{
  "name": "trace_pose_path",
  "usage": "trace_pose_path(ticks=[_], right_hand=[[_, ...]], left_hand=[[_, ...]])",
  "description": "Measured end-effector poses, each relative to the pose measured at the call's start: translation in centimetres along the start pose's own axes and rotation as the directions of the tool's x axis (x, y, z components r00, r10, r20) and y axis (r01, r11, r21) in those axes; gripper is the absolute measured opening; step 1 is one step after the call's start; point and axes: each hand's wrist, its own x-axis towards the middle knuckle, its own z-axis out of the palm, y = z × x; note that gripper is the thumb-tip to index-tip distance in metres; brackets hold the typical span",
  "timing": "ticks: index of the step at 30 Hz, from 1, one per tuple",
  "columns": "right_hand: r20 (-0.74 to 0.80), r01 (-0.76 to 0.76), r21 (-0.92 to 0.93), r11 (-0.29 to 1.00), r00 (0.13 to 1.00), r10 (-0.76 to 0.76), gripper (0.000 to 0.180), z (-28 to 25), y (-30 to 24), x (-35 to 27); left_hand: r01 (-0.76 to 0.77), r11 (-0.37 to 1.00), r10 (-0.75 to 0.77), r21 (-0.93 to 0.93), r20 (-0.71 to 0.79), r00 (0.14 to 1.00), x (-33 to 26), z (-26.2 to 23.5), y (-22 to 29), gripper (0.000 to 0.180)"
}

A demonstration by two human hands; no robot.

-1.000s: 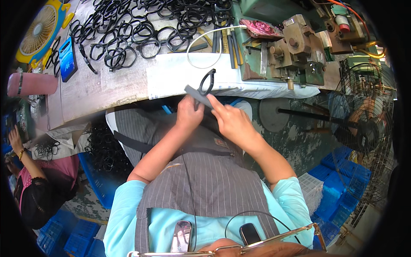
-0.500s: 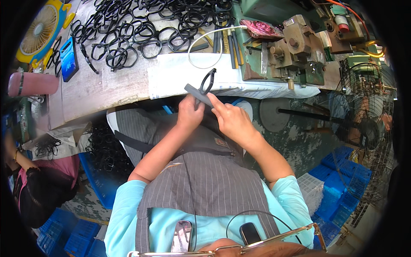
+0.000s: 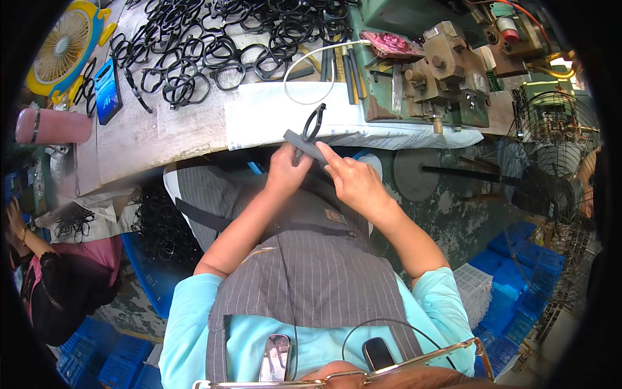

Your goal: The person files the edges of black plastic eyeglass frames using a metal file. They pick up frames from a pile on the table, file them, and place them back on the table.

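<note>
Eyeglass frame [image 3: 313,123], black plastic with open loop-shaped rims, held upright just in front of the near edge of the workbench [image 3: 162,139], above the person's lap. Left hand [image 3: 288,174]: fingers closed around the lower part of the frame, pinching it. Right hand [image 3: 353,183]: fingers closed on a flat grey file [image 3: 304,144], forefinger stretched along its top, the strip laid across the frame's lower edge.

Step in hand, as judged: smoothing or deburring one frame by rubbing the file across it. The next move would call for a steady pinch from the left hand while the right draws the strip along the edge, then a turn of the frame to bring up a fresh side.

Materials and shapes: a heap of black frames [image 3: 214,39], glossy and tangled, fills the far left part of the workbench, whose top is worn, pale and scuffed. A white cloth [image 3: 272,113] covers the near edge in the middle, with a loop of white cord [image 3: 310,74] on it. A green metal bench machine [image 3: 440,71], blocky and oil-stained, stands at the far right. A yellow round fan [image 3: 65,48] and a dark phone [image 3: 107,91] lie at the far left corner. Blue plastic crates [image 3: 518,272] with gridded walls sit on the floor to the right. A grey pinstriped apron [image 3: 304,272] over a light blue shirt covers the person.
</note>
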Motion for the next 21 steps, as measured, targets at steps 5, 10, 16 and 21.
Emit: trace_pose_path(ticks=[5, 10, 16, 21], right_hand=[[-0.038, -0.03, 0.247, 0.968, 0.998, 0.041, 0.052, 0.2, -0.6, -0.2], [-0.015, -0.082, 0.407, 0.91, 0.995, 0.096, 0.049, 0.6, -1.2, -0.2], [-0.053, -0.08, 0.346, 0.935, 0.993, 0.104, 0.048, 0.3, -2.1, -1.2], [0.012, -0.145, 0.306, 0.941, 0.989, 0.149, 0.049, -0.9, -2.7, -3.4]], left_hand=[[0.304, 0.709, -0.222, -0.637, 0.208, 0.953, -1.2, -1.3, -0.7, 0.043], [0.101, 0.862, -0.114, -0.497, 0.005, 0.993, -1.5, 0.0, -1.6, 0.053], [0.026, 0.952, -0.064, -0.304, -0.115, 0.991, -1.4, 0.5, -1.7, 0.05], [-0.01, 0.999, 0.007, -0.037, -0.088, 0.996, -1.4, 0.0, -0.8, 0.049]])
